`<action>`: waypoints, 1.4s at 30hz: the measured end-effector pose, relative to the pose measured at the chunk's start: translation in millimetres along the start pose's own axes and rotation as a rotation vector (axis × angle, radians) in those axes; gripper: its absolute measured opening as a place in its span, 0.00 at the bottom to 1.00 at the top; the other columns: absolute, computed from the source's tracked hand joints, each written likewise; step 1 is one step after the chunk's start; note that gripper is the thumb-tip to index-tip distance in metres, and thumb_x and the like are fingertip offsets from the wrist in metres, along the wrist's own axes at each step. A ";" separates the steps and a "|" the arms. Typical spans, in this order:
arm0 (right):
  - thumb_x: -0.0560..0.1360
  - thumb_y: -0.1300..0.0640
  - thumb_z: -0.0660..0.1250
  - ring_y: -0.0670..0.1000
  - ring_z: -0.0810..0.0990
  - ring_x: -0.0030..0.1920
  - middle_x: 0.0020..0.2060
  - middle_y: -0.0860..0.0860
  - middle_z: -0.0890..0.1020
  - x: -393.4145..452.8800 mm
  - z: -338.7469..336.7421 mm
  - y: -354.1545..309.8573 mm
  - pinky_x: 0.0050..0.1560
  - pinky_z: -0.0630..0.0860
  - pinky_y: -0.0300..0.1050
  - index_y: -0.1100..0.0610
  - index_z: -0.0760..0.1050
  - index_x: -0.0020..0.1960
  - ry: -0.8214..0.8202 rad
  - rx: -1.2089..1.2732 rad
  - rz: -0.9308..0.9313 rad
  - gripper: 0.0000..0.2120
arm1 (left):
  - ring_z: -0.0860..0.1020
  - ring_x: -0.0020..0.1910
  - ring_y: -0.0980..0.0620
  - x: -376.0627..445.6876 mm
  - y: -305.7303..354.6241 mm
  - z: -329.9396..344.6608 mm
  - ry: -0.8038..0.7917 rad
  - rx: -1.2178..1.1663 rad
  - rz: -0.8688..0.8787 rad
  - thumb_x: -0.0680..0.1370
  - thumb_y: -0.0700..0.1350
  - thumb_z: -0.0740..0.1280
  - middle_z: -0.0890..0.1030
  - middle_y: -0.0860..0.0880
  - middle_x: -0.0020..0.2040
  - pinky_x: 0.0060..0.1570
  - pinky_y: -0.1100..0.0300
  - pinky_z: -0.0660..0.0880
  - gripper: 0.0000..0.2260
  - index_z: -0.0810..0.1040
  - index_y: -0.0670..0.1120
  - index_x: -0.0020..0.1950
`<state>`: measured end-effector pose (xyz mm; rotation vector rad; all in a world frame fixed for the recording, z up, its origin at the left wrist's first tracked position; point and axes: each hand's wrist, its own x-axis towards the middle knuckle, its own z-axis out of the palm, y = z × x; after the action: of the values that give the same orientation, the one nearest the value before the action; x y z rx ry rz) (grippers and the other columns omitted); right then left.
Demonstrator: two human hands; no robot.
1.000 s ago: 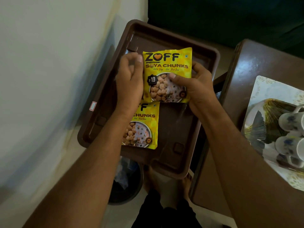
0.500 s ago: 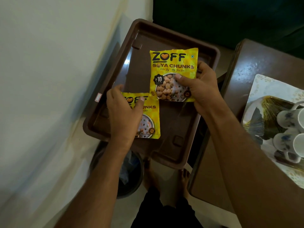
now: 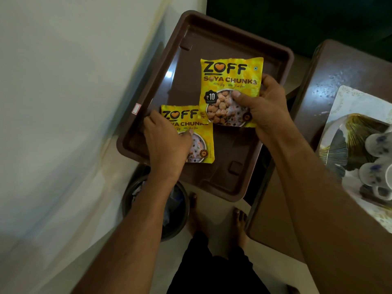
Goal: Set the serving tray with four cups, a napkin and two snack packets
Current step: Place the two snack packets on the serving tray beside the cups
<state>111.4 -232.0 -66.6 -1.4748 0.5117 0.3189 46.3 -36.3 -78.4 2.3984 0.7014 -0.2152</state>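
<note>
A brown plastic serving tray [image 3: 273, 60] sits in the middle of the view. Two yellow soya-chunk snack packets are over it. My right hand [image 3: 263, 107] pinches the upper packet [image 3: 229, 79] at its lower right corner. The lower packet [image 3: 197, 132] lies flat near the tray's left side, with my left hand [image 3: 167, 145] resting on it, thumb on its face. Several white cups [image 3: 375, 164] with blue flowers stand on a patterned plate at the far right. No napkin shows on the tray.
A brown table [image 3: 331, 68] stands to the right, carrying a white mat [image 3: 350, 98] and the gold-patterned plate [image 3: 347, 143]. A dark bin [image 3: 176, 209] sits on the floor below the tray. A pale wall runs along the left. My bare feet show at the bottom.
My left hand let go of the upper packet and dropped onto the lower one. The right hand keeps the upper packet, shifted a little to the right.
</note>
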 end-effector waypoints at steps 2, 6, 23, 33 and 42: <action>0.73 0.65 0.76 0.52 0.87 0.56 0.57 0.53 0.86 -1.2 0.4 1.4 0.58 0.84 0.60 0.58 0.71 0.66 0.003 0.010 0.005 0.25 | 0.73 0.71 0.41 -0.2 0.6 1.1 0.000 0.011 -0.015 0.71 0.50 0.81 0.71 0.41 0.71 0.66 0.51 0.72 0.38 0.66 0.41 0.73; 0.73 0.67 0.76 0.52 0.88 0.54 0.56 0.54 0.87 -2.5 0.1 3.3 0.56 0.85 0.59 0.59 0.72 0.67 0.018 0.029 0.022 0.25 | 0.76 0.68 0.42 3.6 -0.4 1.5 -0.014 -0.054 -0.059 0.67 0.49 0.84 0.78 0.42 0.67 0.64 0.50 0.74 0.36 0.70 0.42 0.69; 0.74 0.62 0.76 0.56 0.89 0.51 0.52 0.56 0.88 -23.8 -22.1 11.7 0.49 0.86 0.55 0.62 0.78 0.63 -0.011 0.137 0.060 0.18 | 0.82 0.57 0.54 2.2 -8.0 -9.8 -0.117 -0.603 -0.074 0.82 0.43 0.70 0.83 0.53 0.58 0.63 0.50 0.79 0.14 0.74 0.46 0.66; 0.74 0.62 0.76 0.56 0.89 0.50 0.50 0.54 0.89 -36.3 -55.9 13.1 0.52 0.85 0.62 0.60 0.82 0.57 0.060 0.160 0.073 0.12 | 0.87 0.54 0.48 -6.9 25.4 -24.3 -0.176 -0.721 -0.034 0.81 0.47 0.72 0.88 0.47 0.54 0.61 0.42 0.81 0.09 0.84 0.44 0.57; 0.74 0.63 0.76 0.56 0.89 0.51 0.50 0.54 0.89 -60.7 -140.9 5.6 0.52 0.85 0.60 0.60 0.82 0.57 0.098 0.197 0.016 0.12 | 0.88 0.49 0.46 -49.7 79.8 6.4 -0.240 -0.734 0.015 0.78 0.47 0.75 0.89 0.47 0.48 0.56 0.41 0.84 0.04 0.86 0.48 0.47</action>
<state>38.2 -364.9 -43.0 -1.2997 0.6168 0.2032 47.0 -114.7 -26.2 1.6448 0.5285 -0.1919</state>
